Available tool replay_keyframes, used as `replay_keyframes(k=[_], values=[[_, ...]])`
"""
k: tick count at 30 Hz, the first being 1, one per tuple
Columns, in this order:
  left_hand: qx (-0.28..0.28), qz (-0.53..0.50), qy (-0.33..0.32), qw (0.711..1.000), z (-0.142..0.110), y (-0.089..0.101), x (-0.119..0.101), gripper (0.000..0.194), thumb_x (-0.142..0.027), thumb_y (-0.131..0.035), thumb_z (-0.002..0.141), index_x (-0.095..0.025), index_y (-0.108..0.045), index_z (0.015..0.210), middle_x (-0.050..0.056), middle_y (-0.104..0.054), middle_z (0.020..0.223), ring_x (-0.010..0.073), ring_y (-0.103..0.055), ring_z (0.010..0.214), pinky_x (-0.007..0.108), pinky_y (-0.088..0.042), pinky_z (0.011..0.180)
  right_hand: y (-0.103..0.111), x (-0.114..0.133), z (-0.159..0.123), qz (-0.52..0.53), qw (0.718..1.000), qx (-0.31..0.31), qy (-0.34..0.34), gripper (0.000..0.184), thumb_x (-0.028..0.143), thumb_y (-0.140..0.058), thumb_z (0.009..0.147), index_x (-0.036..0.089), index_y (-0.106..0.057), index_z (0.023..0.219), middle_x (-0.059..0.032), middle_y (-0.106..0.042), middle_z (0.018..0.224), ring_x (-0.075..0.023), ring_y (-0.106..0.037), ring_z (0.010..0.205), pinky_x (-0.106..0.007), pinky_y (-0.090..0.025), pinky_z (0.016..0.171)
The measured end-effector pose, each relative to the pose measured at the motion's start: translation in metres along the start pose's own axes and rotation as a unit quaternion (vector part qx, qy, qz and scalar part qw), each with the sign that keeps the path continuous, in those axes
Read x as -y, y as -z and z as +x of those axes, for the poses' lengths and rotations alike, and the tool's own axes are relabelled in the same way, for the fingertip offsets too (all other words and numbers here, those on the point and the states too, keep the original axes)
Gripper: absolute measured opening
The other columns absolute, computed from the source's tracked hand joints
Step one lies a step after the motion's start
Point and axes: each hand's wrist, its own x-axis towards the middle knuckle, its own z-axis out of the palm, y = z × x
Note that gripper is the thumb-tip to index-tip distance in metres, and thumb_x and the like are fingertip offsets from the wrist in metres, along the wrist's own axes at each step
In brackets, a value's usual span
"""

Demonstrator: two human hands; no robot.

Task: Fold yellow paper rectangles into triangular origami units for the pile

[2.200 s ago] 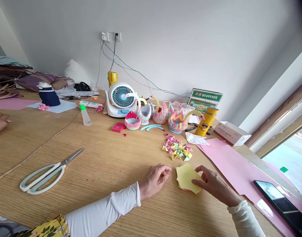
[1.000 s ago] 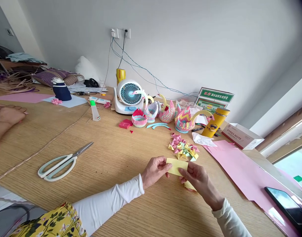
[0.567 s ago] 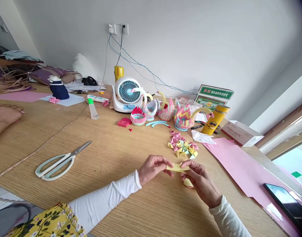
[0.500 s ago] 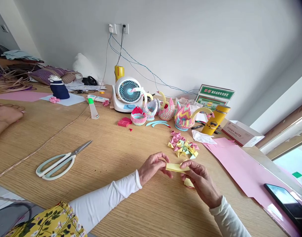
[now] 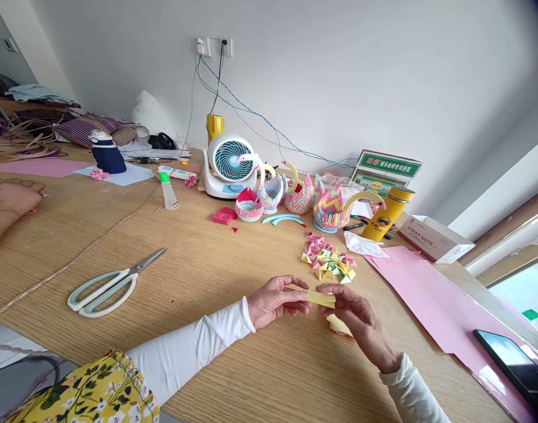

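A narrow folded strip of yellow paper [image 5: 322, 299] is held up above the table between my hands. My left hand [image 5: 278, 301] pinches its left end between thumb and fingers. At the strip's right end, my right hand [image 5: 357, 311] has its fingers closed around the edge, the thumb partly hidden. Below my right hand a small stack of yellow paper [image 5: 339, 325] lies on the wood. Just beyond my hands is a heap of folded pink, yellow and green paper pieces [image 5: 328, 258].
Scissors [image 5: 104, 288] lie at the left. Paper swans [image 5: 330, 208], a small fan [image 5: 231, 164], a yellow tumbler [image 5: 387, 214] and a sticky note box [image 5: 434, 238] stand behind. Pink sheets [image 5: 423, 299] and a phone [image 5: 511, 364] are at right. Another person's hand [image 5: 13, 197] rests far left.
My left thumb has slid rightward along the strip, which now looks narrower. My right thumb has moved off its upper face. The view has shifted slightly.
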Motion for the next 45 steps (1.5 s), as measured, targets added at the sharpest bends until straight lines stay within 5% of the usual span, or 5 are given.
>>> replay_keyframes(k=[3,8,17,29,45], values=[[0.009,-0.014,-0.001,1.0,-0.001,-0.002,0.0,0.038,-0.029,-0.077,0.068,-0.013,-0.057,0.096,0.006,-0.068,0.075,0.0074,-0.063,0.061,0.015,-0.045,0.057,-0.003,-0.002,0.003,-0.064,0.996,-0.032,0.061,0.02,0.031,-0.069,0.076,0.02,-0.068,0.093,-0.0094,-0.064,0.106,-0.0233,-0.06,0.096,-0.03,-0.05,0.074],[0.005,0.096,-0.067,0.993,-0.001,-0.007,0.002,0.046,-0.046,-0.071,0.07,-0.011,-0.06,0.098,-0.001,-0.06,0.064,0.0071,-0.055,0.05,0.015,-0.041,0.041,-0.01,-0.009,0.005,-0.04,0.993,-0.113,-0.002,0.03,0.045,-0.07,0.076,0.017,-0.066,0.087,-0.0036,-0.067,0.065,-0.0161,-0.06,0.06,-0.027,-0.047,0.057],[-0.005,0.181,-0.137,0.974,-0.003,-0.011,0.008,0.041,-0.044,-0.065,0.077,-0.009,-0.068,0.097,0.012,-0.071,0.088,0.0204,-0.069,0.077,0.021,-0.052,0.054,-0.024,-0.007,0.003,0.012,0.995,-0.095,-0.014,0.031,0.045,-0.069,0.077,0.017,-0.065,0.09,-0.0041,-0.067,0.07,-0.018,-0.062,0.067,-0.03,-0.05,0.064],[-0.031,0.225,-0.15,0.962,-0.008,-0.016,0.002,0.041,-0.047,-0.065,0.076,-0.009,-0.07,0.092,0.012,-0.072,0.084,0.0203,-0.07,0.071,0.022,-0.052,0.054,-0.03,-0.006,0.002,0.004,0.993,-0.116,-0.034,0.033,0.051,-0.067,0.076,0.019,-0.063,0.082,-0.0028,-0.066,0.066,-0.0179,-0.062,0.061,-0.027,-0.048,0.053],[-0.072,0.244,-0.163,0.953,-0.009,-0.018,0.002,0.034,-0.044,-0.063,0.078,-0.011,-0.064,0.08,0.009,-0.072,0.076,0.0169,-0.069,0.061,0.021,-0.05,0.053,-0.037,-0.012,0.004,0.048,0.985,-0.168,0.006,0.042,0.046,-0.074,0.071,0.022,-0.058,0.102,0.0026,-0.059,0.064,-0.0171,-0.065,0.062,-0.031,-0.055,0.064]])
